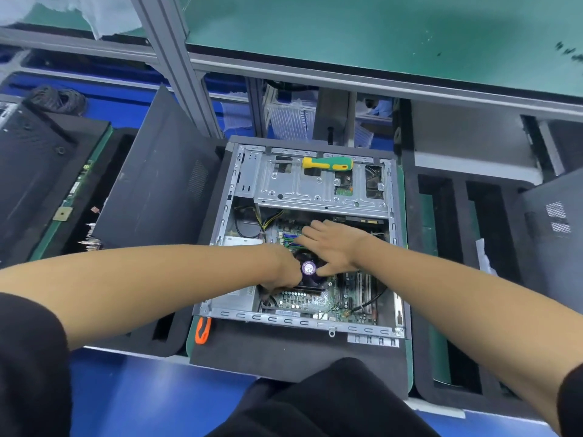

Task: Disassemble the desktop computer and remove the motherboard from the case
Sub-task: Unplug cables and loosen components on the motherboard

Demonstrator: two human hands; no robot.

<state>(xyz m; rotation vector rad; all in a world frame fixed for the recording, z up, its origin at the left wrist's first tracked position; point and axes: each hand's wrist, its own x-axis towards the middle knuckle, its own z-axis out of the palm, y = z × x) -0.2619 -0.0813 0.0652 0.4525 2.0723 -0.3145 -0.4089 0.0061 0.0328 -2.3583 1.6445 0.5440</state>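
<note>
An open grey desktop case point(391, 330) lies flat in front of me with its side off. Inside it the green motherboard point(310, 299) shows below a black CPU cooler fan with a purple round label point(308, 268). My left hand point(285, 272) reaches in from the left, its fingers curled down at the fan's left side. My right hand point(331, 244) lies spread over the fan's upper right, thumb by the label. Both hands seem to grip the cooler, though the fingertips are hidden. A yellow and green screwdriver point(328, 163) rests on the drive cage point(315, 190).
The removed dark side panel point(157, 187) leans at the left of the case. An orange-handled tool point(202, 330) lies by the case's front left corner. Black foam trays point(441, 216) flank the case. Another dark case panel point(555, 228) stands at the right. A metal frame post point(176, 64) rises behind.
</note>
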